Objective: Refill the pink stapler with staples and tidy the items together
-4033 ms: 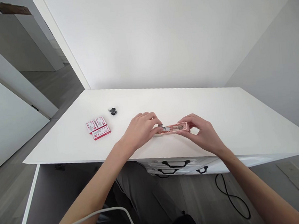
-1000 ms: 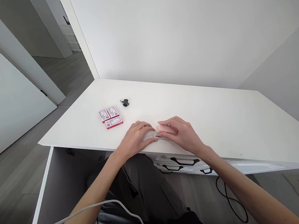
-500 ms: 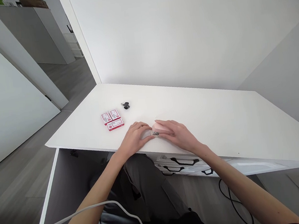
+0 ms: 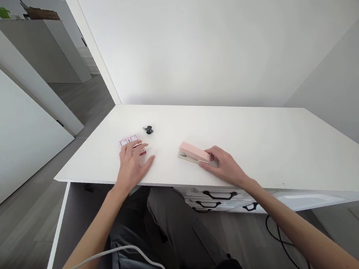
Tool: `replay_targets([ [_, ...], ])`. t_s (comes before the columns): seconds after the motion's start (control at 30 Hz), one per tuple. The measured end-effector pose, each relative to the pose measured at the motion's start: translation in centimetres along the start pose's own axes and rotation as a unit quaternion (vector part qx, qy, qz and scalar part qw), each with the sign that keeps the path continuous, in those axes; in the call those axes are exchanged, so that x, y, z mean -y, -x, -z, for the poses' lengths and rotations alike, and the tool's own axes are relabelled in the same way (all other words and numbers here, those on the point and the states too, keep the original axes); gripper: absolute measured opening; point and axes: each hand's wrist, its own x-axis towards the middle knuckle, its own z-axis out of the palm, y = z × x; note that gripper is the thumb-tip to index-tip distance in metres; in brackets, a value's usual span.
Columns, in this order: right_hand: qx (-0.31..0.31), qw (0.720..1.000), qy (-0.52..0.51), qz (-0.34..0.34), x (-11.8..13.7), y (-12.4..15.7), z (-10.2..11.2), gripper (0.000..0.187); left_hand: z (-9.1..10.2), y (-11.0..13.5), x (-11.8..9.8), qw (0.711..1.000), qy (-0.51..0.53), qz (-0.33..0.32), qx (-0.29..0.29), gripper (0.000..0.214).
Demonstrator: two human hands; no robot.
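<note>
A pink stapler [image 4: 193, 153] lies closed on the white desk [image 4: 262, 144], its metal nose pointing left. My right hand [image 4: 224, 167] grips its right end with curled fingers. My left hand [image 4: 133, 163] is stretched flat over the desk to the left, fingers apart, its fingertips over the small red-and-white staple boxes [image 4: 130, 141]. It holds nothing.
A small black key-like object [image 4: 148, 130] lies beyond the boxes. Drawer handles [image 4: 219, 196] show under the desk's front edge. A black cable [image 4: 281, 242] lies on the floor at right, a white cable [image 4: 84, 262] crosses my lap. Walls close the back and right.
The stapler, open 4 s ago, is now closed. My left hand has left it and moved left to the staple boxes. My right hand slid to the stapler's right end.
</note>
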Motion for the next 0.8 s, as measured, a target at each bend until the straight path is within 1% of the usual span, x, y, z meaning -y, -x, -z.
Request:
replay_targets([
  [0.1, 0.009, 0.999, 0.031, 0.008, 0.5, -1.0, -0.6, 0.031, 0.5, -0.2, 1.5, 0.999, -0.022, 0.040, -0.006, 0.051],
  [0.3, 0.019, 0.995, 0.087, 0.035, 1.4, -3.6, -2.5, 0.040, 1.6, -1.1, 4.5, 0.994, -0.031, 0.104, 0.017, 0.091],
  [0.4, 0.025, 0.993, 0.105, 0.045, 2.3, -5.2, -3.9, 0.041, 1.9, -1.4, 5.9, 0.991, -0.027, 0.127, 0.036, 0.104],
  [0.5, 0.027, 0.992, 0.110, 0.060, 3.2, -6.8, -5.4, 0.040, 2.1, -1.5, 6.7, 0.990, -0.019, 0.133, 0.054, 0.109],
  [0.67, 0.032, 0.991, 0.106, 0.076, 5.0, -9.2, -7.8, 0.040, 2.3, -1.5, 7.0, 0.987, -0.004, 0.145, 0.061, 0.116],
  [0.73, 0.039, 0.990, 0.108, 0.078, 5.9, -10.1, -8.7, 0.040, 2.4, -1.6, 7.2, 0.984, 0.011, 0.167, 0.054, 0.112],
  [0.8, 0.043, 0.990, 0.112, 0.080, 6.7, -10.9, -9.5, 0.041, 2.7, -1.7, 7.5, 0.978, 0.031, 0.202, 0.040, 0.099],
])
